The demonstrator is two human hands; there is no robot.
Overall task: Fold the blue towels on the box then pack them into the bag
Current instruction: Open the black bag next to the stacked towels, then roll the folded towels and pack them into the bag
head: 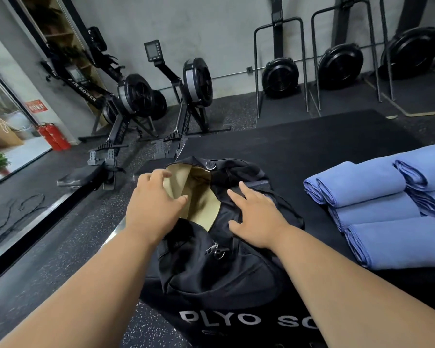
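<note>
Both hands are spreading the black duffel bag (211, 247) mouth; left grip (156, 199) and right grip (256, 214) splayed, pinching nothing; packing is starting; next, reaching right for the folded blue towels (377, 209).

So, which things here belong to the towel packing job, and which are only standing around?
Part of the job:
- bag, open, tan lining showing
- towels, folded, stacked to the right of the bag
- box under them
- left hand and right hand, both open on the bag

Not part of it:
- rowers
- fire extinguishers
- cable on the floor
</note>
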